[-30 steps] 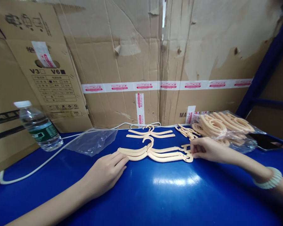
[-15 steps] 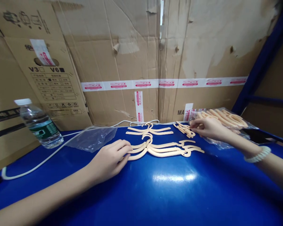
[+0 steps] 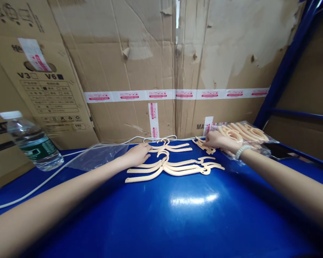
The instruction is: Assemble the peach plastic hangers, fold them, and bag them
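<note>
Beige plastic hangers lie unfolded on the blue table, in a front group (image 3: 145, 176) and a back group (image 3: 177, 146). My left hand (image 3: 138, 154) is at the back group's left end, fingers and thumb closed round the arm ends, which they hide. Farther right, my right hand (image 3: 218, 139) reaches down to a small pile of beige hook-like pieces (image 3: 198, 143), fingertips pinched on a piece there. More curved pieces (image 3: 212, 166) lie against the right ends of the front hangers, some seemingly hooked to them.
A clear bag of beige hangers (image 3: 244, 132) lies beyond my right wrist, near a dark flat object (image 3: 278, 150). At left stand a water bottle (image 3: 34, 143), a crumpled clear bag (image 3: 97, 157) and a white cable (image 3: 29, 193). Cardboard boxes (image 3: 134, 118) wall the back.
My left hand has left the front hangers and moved back to the far ones. My right hand has lowered onto the pile of small pieces. The view has shifted slightly right.
</note>
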Demonstrator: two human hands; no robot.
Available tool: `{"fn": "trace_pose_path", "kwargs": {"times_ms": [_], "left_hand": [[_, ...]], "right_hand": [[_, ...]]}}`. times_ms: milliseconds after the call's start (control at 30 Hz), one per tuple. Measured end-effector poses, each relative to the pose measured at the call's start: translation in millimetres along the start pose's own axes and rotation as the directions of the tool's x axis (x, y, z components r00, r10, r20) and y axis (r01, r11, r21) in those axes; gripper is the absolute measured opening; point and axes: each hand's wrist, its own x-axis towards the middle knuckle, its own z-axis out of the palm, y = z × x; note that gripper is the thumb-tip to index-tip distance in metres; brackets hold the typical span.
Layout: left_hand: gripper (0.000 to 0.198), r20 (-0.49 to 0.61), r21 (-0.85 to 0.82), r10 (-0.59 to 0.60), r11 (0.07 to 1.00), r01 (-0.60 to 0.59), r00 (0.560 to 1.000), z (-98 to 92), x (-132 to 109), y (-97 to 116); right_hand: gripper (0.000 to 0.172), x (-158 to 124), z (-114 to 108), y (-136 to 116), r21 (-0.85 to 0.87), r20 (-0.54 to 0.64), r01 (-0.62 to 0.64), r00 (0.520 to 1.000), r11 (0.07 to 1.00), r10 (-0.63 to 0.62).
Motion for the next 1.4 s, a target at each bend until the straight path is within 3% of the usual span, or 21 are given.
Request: {"fn": "trace_pose_path", "kwargs": {"times_ms": [267, 433, 567, 633, 733, 900, 1067, 1233, 1400], "left_hand": [[0.019, -0.05, -0.052, -0.056, 0.997, 0.054, 0.997, 3.4, 7.1, 0.7], [0.009, -0.168, -0.091, -0.093, 0.993, 0.078, 0.981, -17.2, -2.0, 7.4], [0.009, -0.287, -0.15, -0.124, 0.985, 0.083, 0.95, -37.9, -20.1, 18.8], [0.011, -0.328, -0.195, -0.133, 0.978, 0.071, 0.935, -43.7, -34.9, 27.4], [0.01, -0.325, -0.267, -0.137, 0.963, 0.048, 0.936, -43.3, -62.3, 42.9], [0.009, -0.246, -0.441, -0.198, 0.894, 0.072, 0.949, -28.4, -99.9, 67.5], [0.012, -0.203, -0.589, -0.229, 0.805, 0.068, 0.952, -15.1, -110.4, 76.7], [0.018, -0.234, -0.605, -0.218, 0.796, 0.034, 0.947, -8.0, -110.2, 74.5], [0.018, -0.277, -0.526, -0.191, 0.85, 0.017, 0.942, -9.1, -109.7, 75.3]], "right_hand": [[0.031, -0.2, 3.9, -3.2, 0.136, 0.112, -0.145, 0.985, 0.98, 0.13], [0.032, 5.4, 7.8, -3.9, 0.28, 0.129, -0.193, 0.978, 0.94, 0.162], [0.031, 0.1, 3.3, -3.4, 0.481, 0.1, -0.154, 0.988, 0.863, 0.12], [0.023, -8.5, -2.2, -2.0, 0.614, 0.059, -0.085, 0.996, 0.785, 0.062], [0.008, -25.6, -7.3, -0.7, 0.805, -0.035, 0.054, 0.998, 0.59, -0.043], [0.019, -59.3, 11.0, -10.3, 0.959, -0.063, 0.109, 0.982, 0.261, -0.178], [0.037, -93.6, 38.4, -26.2, 0.993, -0.048, 0.074, 0.964, 0.09, -0.263], [0.039, -101.9, 41.5, -26.1, 0.998, -0.032, 0.047, 0.956, 0.045, -0.291], [0.034, -97.5, 40.7, -19.5, 0.991, -0.027, 0.071, 0.938, 0.116, -0.346]]}}
